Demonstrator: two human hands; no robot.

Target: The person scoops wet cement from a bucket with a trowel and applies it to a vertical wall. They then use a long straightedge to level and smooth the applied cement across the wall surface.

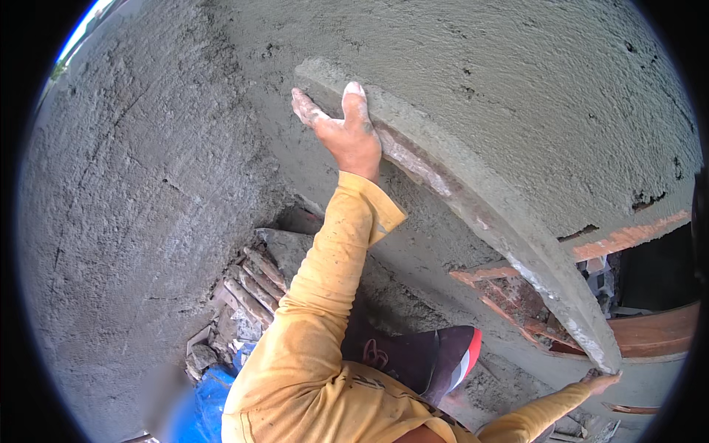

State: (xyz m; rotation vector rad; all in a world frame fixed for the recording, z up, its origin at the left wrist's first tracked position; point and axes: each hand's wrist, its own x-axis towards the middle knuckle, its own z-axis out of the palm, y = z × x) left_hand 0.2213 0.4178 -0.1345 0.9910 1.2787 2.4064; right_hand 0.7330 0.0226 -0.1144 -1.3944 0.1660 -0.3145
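Levelling seems the step in hand: both hands, left hand [351, 136] and right hand [602, 382], grip the ends of the long straightedge [473, 203] pressed on the wet plastered wall [148, 192], so next move needs even pressure.

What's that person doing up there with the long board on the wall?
A person in yellow sleeves is holding a long straightedge, caked in grey mortar, flat against a freshly plastered wall. The left hand presses its upper end and the right hand grips its lower end. The plaster looks wet and rough. Below are bare bricks, rubble and a blue sheet.
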